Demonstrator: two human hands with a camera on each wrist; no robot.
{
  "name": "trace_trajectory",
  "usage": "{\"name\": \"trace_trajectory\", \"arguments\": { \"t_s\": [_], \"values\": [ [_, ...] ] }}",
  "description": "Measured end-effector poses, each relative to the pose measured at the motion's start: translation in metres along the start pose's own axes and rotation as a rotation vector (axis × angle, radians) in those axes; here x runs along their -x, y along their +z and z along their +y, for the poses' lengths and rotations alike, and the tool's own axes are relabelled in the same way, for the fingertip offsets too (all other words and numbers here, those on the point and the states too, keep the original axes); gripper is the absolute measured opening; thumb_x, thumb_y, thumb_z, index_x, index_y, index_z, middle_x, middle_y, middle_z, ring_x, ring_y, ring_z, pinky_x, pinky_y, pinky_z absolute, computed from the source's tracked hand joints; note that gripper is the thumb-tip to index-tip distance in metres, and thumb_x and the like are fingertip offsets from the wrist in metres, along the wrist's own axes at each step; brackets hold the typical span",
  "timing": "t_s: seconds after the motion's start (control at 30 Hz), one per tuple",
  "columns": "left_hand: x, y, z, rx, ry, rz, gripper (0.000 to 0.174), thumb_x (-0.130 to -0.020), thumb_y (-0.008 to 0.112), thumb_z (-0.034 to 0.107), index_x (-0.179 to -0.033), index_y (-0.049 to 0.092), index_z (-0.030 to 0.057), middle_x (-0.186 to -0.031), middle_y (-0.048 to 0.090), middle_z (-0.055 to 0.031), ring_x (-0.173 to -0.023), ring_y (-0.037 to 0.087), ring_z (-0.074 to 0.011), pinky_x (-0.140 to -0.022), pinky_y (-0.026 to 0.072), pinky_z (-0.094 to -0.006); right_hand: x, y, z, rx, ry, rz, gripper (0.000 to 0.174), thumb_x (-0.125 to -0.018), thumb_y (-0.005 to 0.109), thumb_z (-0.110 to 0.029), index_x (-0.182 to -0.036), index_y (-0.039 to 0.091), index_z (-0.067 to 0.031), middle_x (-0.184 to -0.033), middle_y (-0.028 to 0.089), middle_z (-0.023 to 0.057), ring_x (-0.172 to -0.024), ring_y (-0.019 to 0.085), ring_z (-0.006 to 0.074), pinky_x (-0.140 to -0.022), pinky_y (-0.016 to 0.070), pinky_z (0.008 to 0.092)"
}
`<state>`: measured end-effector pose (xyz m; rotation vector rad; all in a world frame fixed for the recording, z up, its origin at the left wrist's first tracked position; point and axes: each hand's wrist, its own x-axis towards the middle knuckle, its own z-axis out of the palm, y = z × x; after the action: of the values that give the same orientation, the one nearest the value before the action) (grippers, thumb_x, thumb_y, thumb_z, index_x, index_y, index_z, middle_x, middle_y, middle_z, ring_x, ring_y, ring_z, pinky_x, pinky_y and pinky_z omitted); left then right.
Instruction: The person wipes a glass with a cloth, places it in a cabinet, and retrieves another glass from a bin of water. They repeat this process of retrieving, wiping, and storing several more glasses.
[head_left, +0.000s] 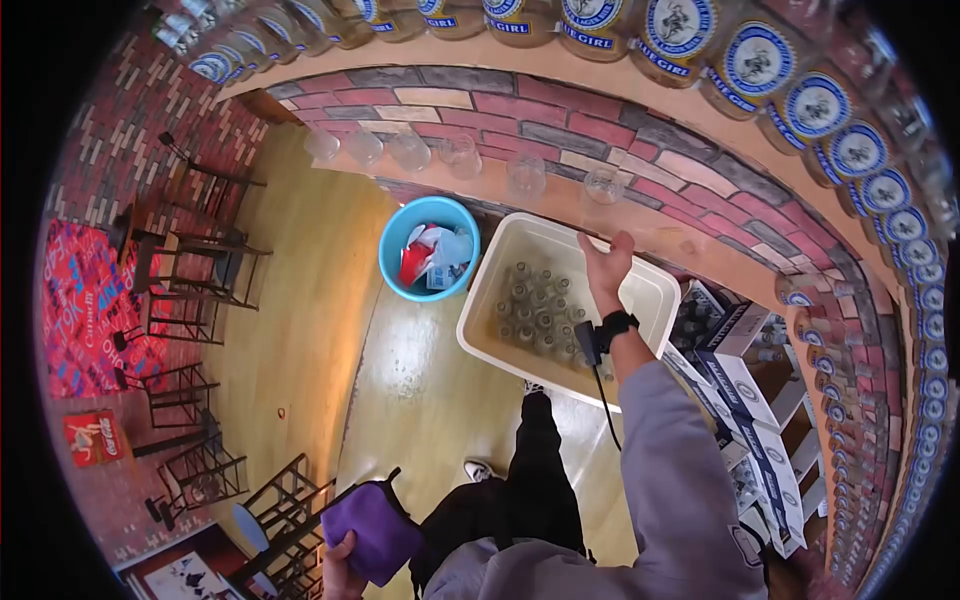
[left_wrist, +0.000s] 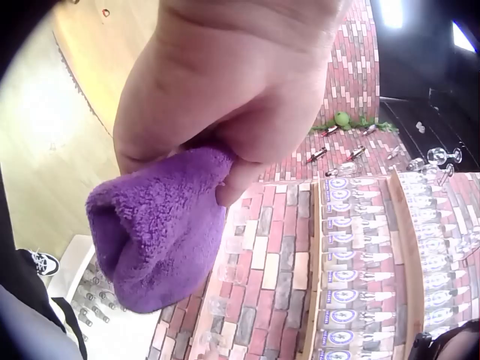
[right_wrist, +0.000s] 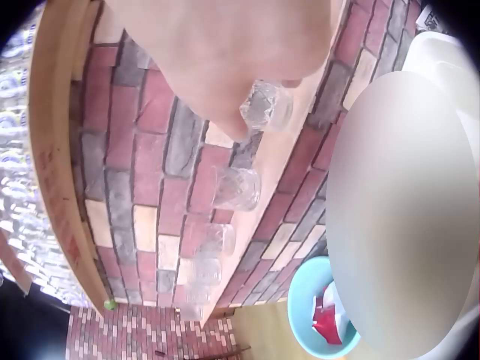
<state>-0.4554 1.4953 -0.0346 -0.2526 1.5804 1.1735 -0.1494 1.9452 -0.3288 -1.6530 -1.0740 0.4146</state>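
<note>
My left hand (head_left: 343, 568) grips a fluffy purple cloth (head_left: 372, 532); in the left wrist view the hand (left_wrist: 225, 90) pinches the top of the folded cloth (left_wrist: 161, 225). Over the cream tub (head_left: 490, 345), my right hand (head_left: 607, 272) reaches toward the ledge, thumb and fingers spread. A clear glass (head_left: 603, 187) stands on the ledge just beyond the fingertips. The right wrist view has that glass (right_wrist: 268, 106) partly behind the right hand (right_wrist: 232, 52); contact cannot be told. More clear glasses (right_wrist: 237, 187) stand in a row along the ledge.
Several bottles (head_left: 540, 310) stand in the tub. A blue bin (head_left: 386, 262) with wrappers is left of it. Bottle rows (head_left: 758, 62) line the upper shelf. Cartons (head_left: 745, 395) stand to the right, stools (head_left: 205, 262) to the left.
</note>
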Motion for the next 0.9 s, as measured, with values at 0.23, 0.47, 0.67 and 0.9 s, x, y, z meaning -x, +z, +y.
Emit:
{"name": "trace_trajectory", "arguments": {
  "t_s": [0.23,0.47,0.67,0.9],
  "values": [
    [-0.017,0.033,0.004,0.066,-0.109,0.075,0.053,-0.082,0.057,0.013,-0.129,0.038,-0.0021,-0.126,0.050,-0.0176,-0.116,0.048,-0.0322,-0.101,0.0355,-0.0447,-0.031,0.057,0.036,-0.551,0.129,-0.067,0.077,-0.059,0.085,-0.016,-0.117,0.039,0.0028,-0.117,0.044,0.0116,-0.107,0.048,0.0228,-0.092,0.0423,0.0316],
    [-0.017,0.041,0.003,0.053,-0.198,0.200,0.049,-0.084,0.054,0.015,-0.128,0.041,-0.0029,-0.121,0.053,-0.0175,-0.112,0.052,-0.0315,-0.099,0.0374,-0.0445,-0.062,0.074,0.042,-0.314,0.030,0.013,0.073,-0.059,0.084,-0.020,-0.115,0.043,0.0018,-0.107,0.053,0.0136,-0.099,0.054,0.0224,-0.085,0.0450,0.0342],
    [-0.034,0.070,0.014,-0.078,-0.151,0.153,0.048,-0.083,0.056,0.010,-0.126,0.041,-0.0023,-0.119,0.053,-0.0167,-0.109,0.054,-0.0305,-0.096,0.0413,-0.0428,-0.051,0.062,0.028,-0.302,-0.019,0.037,0.069,-0.058,0.083,-0.013,-0.115,0.046,0.0011,-0.108,0.055,0.0126,-0.099,0.054,0.0221,-0.085,0.0451,0.0334],
    [-0.102,0.138,0.025,-0.433,0.108,-0.102,0.036,-0.090,0.052,0.010,-0.123,0.045,-0.0015,-0.112,0.055,-0.0070,-0.100,0.054,-0.0155,-0.087,0.0441,-0.0306,0.080,-0.069,-0.075,-1.068,0.763,-0.275,0.072,-0.061,0.076,0.009,-0.123,0.042,-0.0033,-0.123,0.044,0.0079,-0.108,0.049,0.0182,-0.085,0.0506,0.0395]
  ]
}}
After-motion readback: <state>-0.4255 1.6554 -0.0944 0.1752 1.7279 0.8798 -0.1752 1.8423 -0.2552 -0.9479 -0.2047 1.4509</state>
